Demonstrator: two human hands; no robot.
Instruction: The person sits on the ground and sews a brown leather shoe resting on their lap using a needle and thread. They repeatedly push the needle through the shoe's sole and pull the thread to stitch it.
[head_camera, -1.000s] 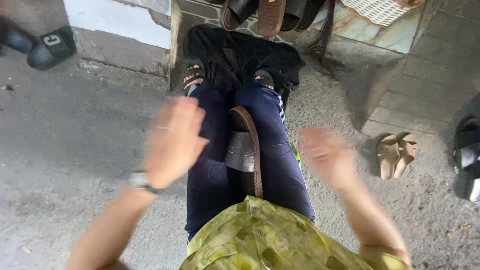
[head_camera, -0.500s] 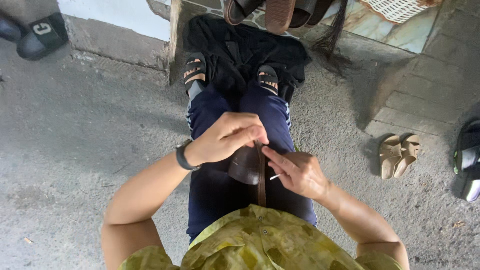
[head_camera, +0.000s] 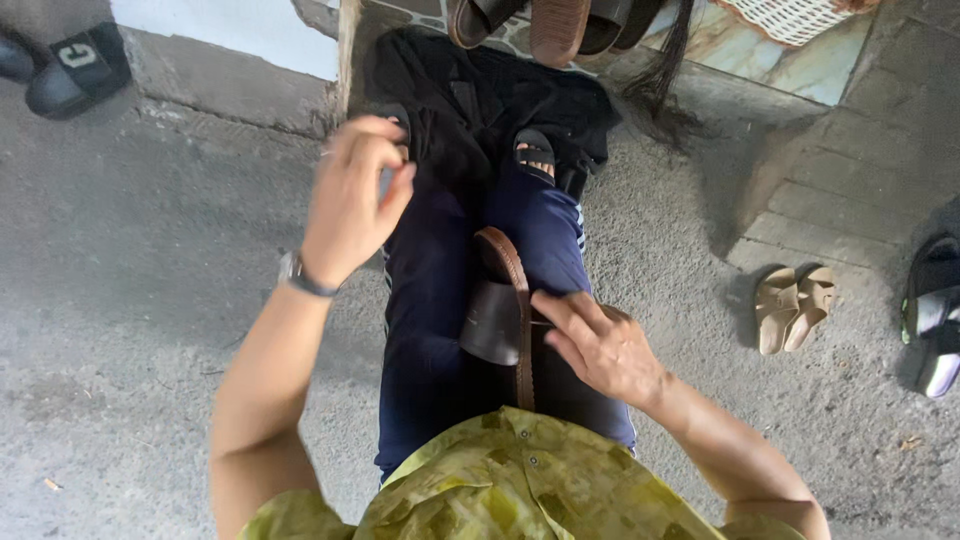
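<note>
The brown leather sandal (head_camera: 505, 320) lies on the person's lap, between the thighs of the dark blue trousers (head_camera: 440, 340), its stitched strap running from twelve o'clock down toward six. The right hand (head_camera: 600, 345) rests at the sandal's three o'clock side, fingers spread flat and touching the strap edge; its grip is loose and open, pressing rather than clasping. The left hand (head_camera: 355, 200) is raised well above the lap at about eleven o'clock from the sandal, fingertips pinched together; whether something fine is caught between them I cannot tell. A wristwatch (head_camera: 300, 275) sits on that wrist.

Judging from this, the work on the strap seems to be midway: the sandal is steadied in place, one hand pulled away, nothing set aside as finished.

Farther out, a pair of tan sandals (head_camera: 790, 305) lies on the concrete floor (head_camera: 130, 300) at three o'clock, a black slide (head_camera: 75, 70) at ten o'clock, and more footwear (head_camera: 540, 25) hangs at twelve o'clock.
</note>
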